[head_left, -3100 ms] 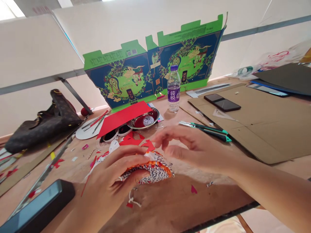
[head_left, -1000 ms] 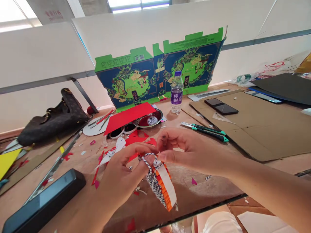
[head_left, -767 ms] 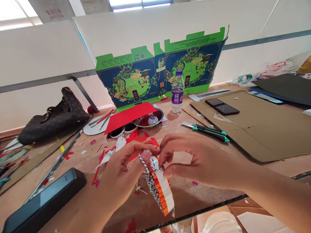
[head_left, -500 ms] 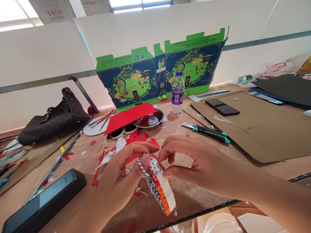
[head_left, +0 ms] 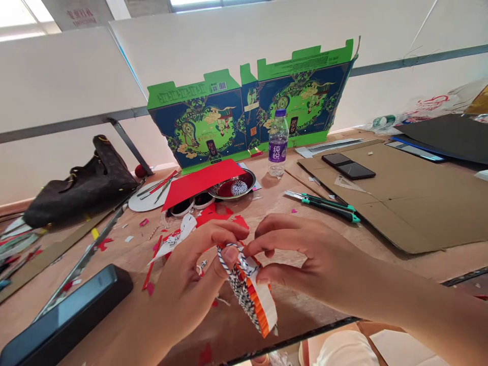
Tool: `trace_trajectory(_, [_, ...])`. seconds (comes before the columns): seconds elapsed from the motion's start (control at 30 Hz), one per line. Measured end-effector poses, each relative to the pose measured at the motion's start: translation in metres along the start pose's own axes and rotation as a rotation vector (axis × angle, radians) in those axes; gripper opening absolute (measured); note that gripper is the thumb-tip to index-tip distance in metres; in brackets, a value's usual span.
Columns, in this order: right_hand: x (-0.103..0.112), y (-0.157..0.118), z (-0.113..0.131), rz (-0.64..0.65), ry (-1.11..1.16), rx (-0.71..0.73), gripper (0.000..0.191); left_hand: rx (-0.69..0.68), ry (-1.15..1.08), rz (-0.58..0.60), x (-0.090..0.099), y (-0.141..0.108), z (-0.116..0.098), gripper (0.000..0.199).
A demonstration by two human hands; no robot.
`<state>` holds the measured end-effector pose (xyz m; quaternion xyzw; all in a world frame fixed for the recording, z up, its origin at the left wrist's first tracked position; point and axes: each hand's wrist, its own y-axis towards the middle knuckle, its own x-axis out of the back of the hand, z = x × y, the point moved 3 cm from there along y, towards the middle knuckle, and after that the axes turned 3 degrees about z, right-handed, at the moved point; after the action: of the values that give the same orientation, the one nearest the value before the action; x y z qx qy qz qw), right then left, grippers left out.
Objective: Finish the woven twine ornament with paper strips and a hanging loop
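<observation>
Mostly below left grip (head_left: 194, 269), handicraft (head_left: 256, 301)

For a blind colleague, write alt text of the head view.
A person's left hand grips a craft piece with striped cord and orange trim above a cluttered table, the right hand at its upper end. Farther back stand a bottle and an unfolded box; a utility knife lies nearer.

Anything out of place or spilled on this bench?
Mild clutter: the red sheet lies slanted across the metal bowl, partly covering it, and red paper scraps are strewn in front. No spill shows. The orange-edged piece in the left hand shows no clear damage, though partly hidden.
</observation>
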<state>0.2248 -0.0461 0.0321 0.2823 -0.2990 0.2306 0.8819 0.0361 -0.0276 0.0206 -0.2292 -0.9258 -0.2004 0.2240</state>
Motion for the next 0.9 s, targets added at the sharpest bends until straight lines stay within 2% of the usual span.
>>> trace_trajectory(0.2, [-0.0018, -0.0017, 0.0041, -0.047, 0.008, 0.040, 0.005, 0.005, 0.023, -0.009, 0.0004, 0.0005, 0.0004, 0.011])
trace_trajectory(0.3, [-0.0006, -0.0010, 0.0016, -0.047, 0.066, -0.038, 0.001, 0.002, 0.009, -0.005, 0.0002, 0.0013, 0.0006, 0.011])
trace_trajectory(0.4, [0.0025, 0.0004, -0.0013, -0.067, 0.072, -0.082, 0.008, 0.014, -0.005, 0.010, -0.0005, 0.0014, 0.0004, 0.013])
trace_trajectory(0.5, [0.0037, 0.0011, -0.0005, -0.062, 0.013, -0.029, 0.013, 0.010, -0.004, 0.015, -0.0005, 0.0006, -0.0004, 0.013])
trace_trajectory(0.77, [-0.0003, -0.0033, 0.0047, -0.067, 0.003, 0.072, 0.009, 0.013, 0.022, 0.009, 0.0004, -0.0004, 0.0007, 0.012])
trace_trajectory(0.9, [-0.0002, -0.0016, 0.0024, -0.064, 0.074, -0.011, 0.006, 0.016, 0.020, 0.012, -0.0001, -0.0001, 0.0017, 0.011])
